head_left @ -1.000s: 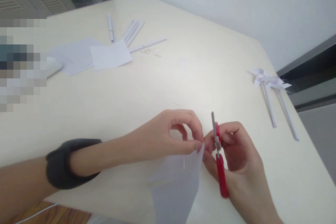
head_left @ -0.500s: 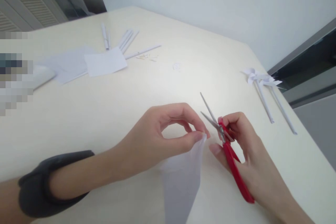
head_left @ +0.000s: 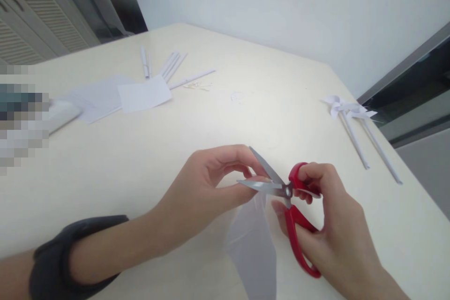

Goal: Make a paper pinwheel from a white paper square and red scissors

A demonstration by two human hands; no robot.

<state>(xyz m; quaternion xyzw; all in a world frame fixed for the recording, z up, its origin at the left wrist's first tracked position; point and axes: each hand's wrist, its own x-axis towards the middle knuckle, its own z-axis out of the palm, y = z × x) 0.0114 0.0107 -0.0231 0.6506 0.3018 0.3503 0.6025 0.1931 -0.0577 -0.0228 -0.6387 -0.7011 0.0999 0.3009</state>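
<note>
My left hand (head_left: 214, 187) pinches the top corner of a thin white sheet of paper (head_left: 255, 243), which hangs down toward the near edge of the view. In my right hand (head_left: 333, 215) is a pair of red-handled scissors (head_left: 287, 191), thumb and fingers in the loops. The blades are spread apart and point left. One blade crosses in front of my left thumb and fingertips, the other rises behind them, with the pinched paper corner between. Whether the blades touch the paper is hard to make out.
Two white paper pinwheels (head_left: 351, 110) on rolled sticks lie at the table's right edge. Further back on the left are rolled paper sticks (head_left: 172, 65), a small white sheet (head_left: 146, 94), more paper (head_left: 101, 96) and small scraps (head_left: 197, 86). A wall (head_left: 281, 4) stands behind the table (head_left: 197, 126).
The scissors have moved left and turned, so their blades now straddle the paper corner at my left fingertips and are spread wider. The hanging sheet has twisted slightly.
</note>
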